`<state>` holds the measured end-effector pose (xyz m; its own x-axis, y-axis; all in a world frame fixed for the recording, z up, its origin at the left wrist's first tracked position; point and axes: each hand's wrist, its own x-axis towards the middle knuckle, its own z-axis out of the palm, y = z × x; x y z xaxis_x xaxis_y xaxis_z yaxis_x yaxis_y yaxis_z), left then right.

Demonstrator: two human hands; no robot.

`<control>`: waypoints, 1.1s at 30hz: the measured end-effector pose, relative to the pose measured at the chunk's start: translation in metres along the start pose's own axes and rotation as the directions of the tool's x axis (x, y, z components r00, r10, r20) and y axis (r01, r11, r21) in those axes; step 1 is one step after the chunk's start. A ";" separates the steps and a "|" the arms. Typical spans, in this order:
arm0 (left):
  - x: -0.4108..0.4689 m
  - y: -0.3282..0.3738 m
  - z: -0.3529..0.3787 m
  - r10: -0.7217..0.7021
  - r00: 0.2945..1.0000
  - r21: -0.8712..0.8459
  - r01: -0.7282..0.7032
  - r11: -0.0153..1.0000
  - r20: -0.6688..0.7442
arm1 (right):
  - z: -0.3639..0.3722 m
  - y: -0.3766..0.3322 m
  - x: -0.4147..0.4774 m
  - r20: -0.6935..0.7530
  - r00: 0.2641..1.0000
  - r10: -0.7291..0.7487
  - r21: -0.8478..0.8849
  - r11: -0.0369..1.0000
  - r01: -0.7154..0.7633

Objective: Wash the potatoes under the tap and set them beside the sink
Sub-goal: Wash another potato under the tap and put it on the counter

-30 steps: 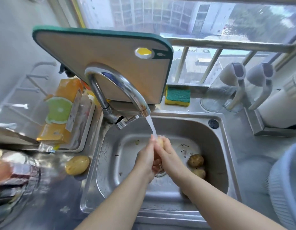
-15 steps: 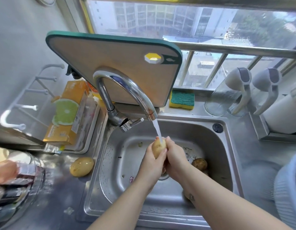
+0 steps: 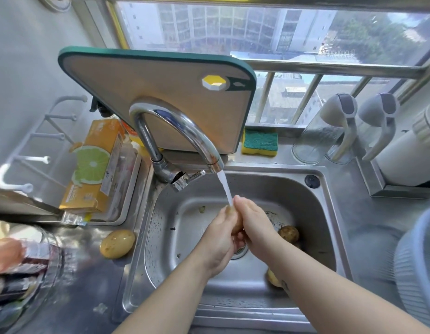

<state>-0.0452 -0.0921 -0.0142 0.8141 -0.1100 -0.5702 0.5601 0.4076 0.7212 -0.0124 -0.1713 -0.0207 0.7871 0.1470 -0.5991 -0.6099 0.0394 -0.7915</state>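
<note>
Stainless steel counter [image 3: 368,213] runs beneath a wide window that looks out on tall buildings and trees; a steel sink [image 3: 175,227] is set into it, its floor flecked with dirt. A curved chrome tap [image 3: 175,124] arches over the basin, and its water stream [image 3: 225,186] falls onto the hands. The left hand [image 3: 218,239] and right hand [image 3: 253,220] are pressed together over the drain, fingers curled round 1 potato [image 3: 236,227], which is mostly hidden between them. A brown potato [image 3: 288,233] lies in the basin to the right; a second potato [image 3: 273,277] shows partly under the right forearm. A yellow potato [image 3: 117,243] rests on the counter just beside the sink's left rim. A green-edged cutting board [image 3: 149,92] leans behind the tap; a sponge [image 3: 259,142] sits on the ledge beside it. An orange box [image 3: 93,165] lies in a tray [image 3: 134,189] at the left; 2 clear jugs [image 3: 327,131] stand at the right; a ribbed basket [image 3: 416,261] fills the right edge.
</note>
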 end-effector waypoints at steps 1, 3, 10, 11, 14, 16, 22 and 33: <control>-0.001 0.001 -0.001 0.008 1.000 0.022 -0.008 1.000 0.010 | 0.001 0.000 0.000 0.008 1.000 -0.010 0.007 1.000 0.010; -0.001 0.002 -0.002 0.033 0.999 0.067 -0.032 0.997 -0.018 | 0.002 0.000 -0.003 0.029 0.999 -0.035 0.024 0.999 0.035; 0.001 0.012 -0.001 -0.053 0.993 -0.079 0.045 0.996 -0.104 | -0.011 -0.004 -0.007 0.183 0.983 -0.012 0.081 0.997 -0.003; 0.000 0.013 -0.001 -0.074 0.993 -0.108 0.064 0.992 -0.090 | -0.013 -0.004 -0.007 0.205 0.979 -0.011 0.080 0.997 -0.005; -0.002 0.013 -0.005 -0.106 0.992 -0.136 0.096 0.986 -0.071 | -0.012 -0.001 -0.008 0.207 0.977 -0.050 -0.031 0.998 0.058; -0.003 0.012 -0.007 -0.103 0.993 -0.146 0.095 0.985 -0.049 | -0.007 0.000 -0.009 0.143 0.987 -0.075 -0.076 0.993 0.087; -0.007 0.003 -0.003 0.015 1.000 -0.050 -0.014 0.999 0.019 | 0.007 -0.004 0.000 -0.088 0.992 -0.092 -0.068 0.994 0.086; 0.014 0.006 -0.005 -0.039 0.942 -0.010 0.038 0.999 -0.334 | -0.003 0.007 -0.010 0.189 0.972 -0.141 -0.167 0.971 0.173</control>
<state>-0.0315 -0.0866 -0.0198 0.6939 0.1831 -0.6964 0.5888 0.4125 0.6951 -0.0243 -0.1750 -0.0206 0.8333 0.3239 -0.4481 -0.4402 -0.1016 -0.8921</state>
